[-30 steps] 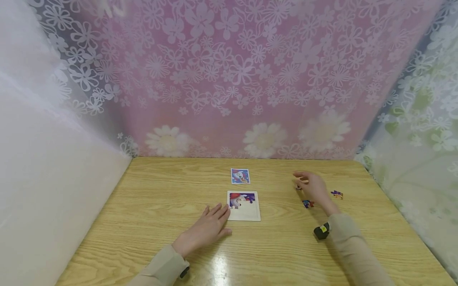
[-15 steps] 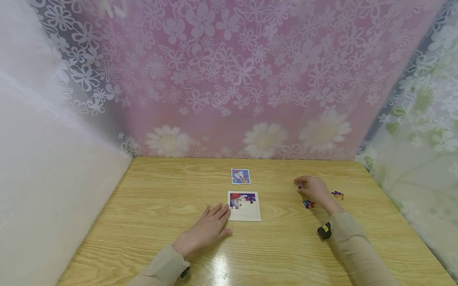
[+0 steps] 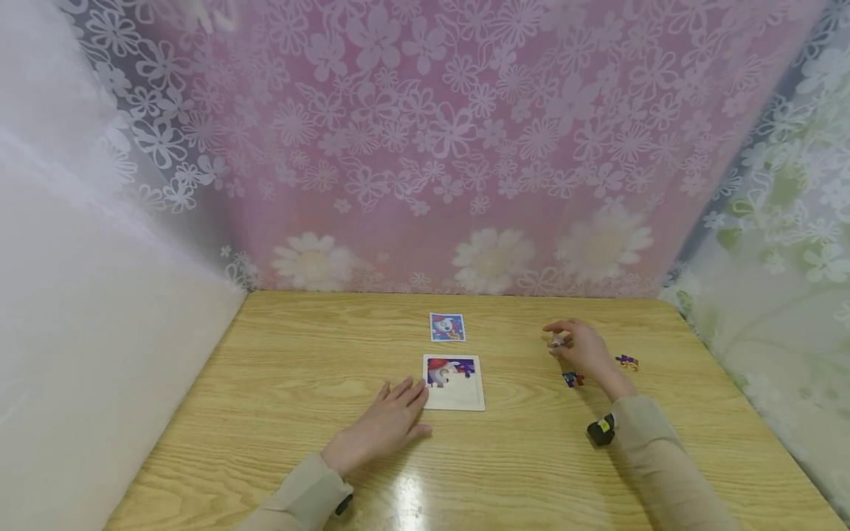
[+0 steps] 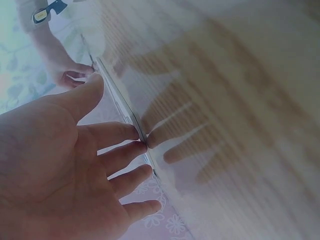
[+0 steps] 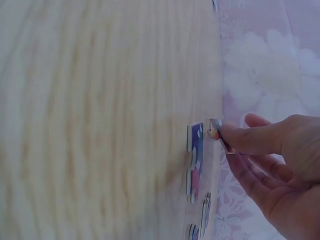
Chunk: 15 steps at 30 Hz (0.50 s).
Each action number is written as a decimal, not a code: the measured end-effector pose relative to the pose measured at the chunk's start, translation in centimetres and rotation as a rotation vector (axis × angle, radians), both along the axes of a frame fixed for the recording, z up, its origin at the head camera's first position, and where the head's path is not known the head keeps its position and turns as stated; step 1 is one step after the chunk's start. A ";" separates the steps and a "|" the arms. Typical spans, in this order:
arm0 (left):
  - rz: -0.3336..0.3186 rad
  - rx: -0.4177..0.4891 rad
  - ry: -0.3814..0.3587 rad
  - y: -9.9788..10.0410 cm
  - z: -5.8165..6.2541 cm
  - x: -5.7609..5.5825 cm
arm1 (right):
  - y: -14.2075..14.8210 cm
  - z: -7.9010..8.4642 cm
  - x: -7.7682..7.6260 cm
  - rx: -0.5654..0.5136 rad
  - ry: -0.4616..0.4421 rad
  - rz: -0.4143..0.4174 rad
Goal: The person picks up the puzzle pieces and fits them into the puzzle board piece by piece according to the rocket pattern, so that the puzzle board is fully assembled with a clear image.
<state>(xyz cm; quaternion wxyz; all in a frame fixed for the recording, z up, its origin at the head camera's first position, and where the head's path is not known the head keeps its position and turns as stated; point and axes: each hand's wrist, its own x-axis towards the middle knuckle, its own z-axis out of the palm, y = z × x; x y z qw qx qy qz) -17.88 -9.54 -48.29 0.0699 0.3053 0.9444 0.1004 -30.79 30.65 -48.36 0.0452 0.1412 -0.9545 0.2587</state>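
Right hand lifted slightly, pinching puzzle piece, long axis slanting down rightward in right wrist view, left hand outspread

The right hand pinches a jigsaw piece near the blue-and-pink piece. Further pieces lie near the blue-and-pink piece on the wooden tabletop.

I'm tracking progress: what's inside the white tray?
The white tray holds puzzle pieces across its top and partly down its left; its lower part is bare. What's beneath the pieces is covered.
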 end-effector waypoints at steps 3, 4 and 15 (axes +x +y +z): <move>0.001 -0.003 0.002 0.0 -0.1 -0.1 | -0.1 0.0 0.0 -0.029 0.002 -0.016; 0.002 -0.004 0.003 0.0 -0.1 -0.1 | -0.1 0.0 0.1 -0.037 0.002 -0.024; 0.000 -0.006 0.008 0.0 -0.1 -0.1 | -2.0 0.3 0.3 -0.166 0.053 -0.036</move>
